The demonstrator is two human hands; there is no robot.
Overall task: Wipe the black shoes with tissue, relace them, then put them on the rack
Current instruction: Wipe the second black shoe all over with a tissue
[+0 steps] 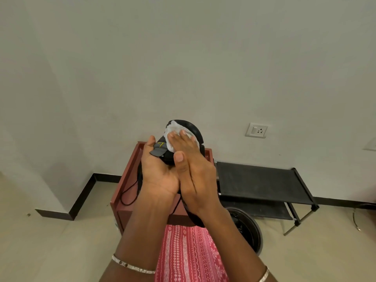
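Tissue [173,128] lay flattened against the black shoe [194,129] under the straight fingers of the right hand [191,167], which pressed it on with a flat palm rather than pinching it. The left hand [158,171] cradled the shoe from below, palm up, with thumb and fingers curled round the upper, so the shoe sat raised between the two hands, above a red-brown table [126,180]. A black lace [130,192] trailed down below the left wrist onto that table; whether it was threaded through the shoe could not be told. The shoe looked light enough for one hand to carry. Its dark sole rim probably stayed stiff, while the upper seemed soft and likely to give under a firm wipe, so a grip round the middle of the upper, as the left hand had it, seemed the steadiest hold. The tissue looked thin and apt to tear or bunch if dragged hard. The loose lace could snag. The black rack [260,180] stood low to the right of the right hand, apart from the shoe.
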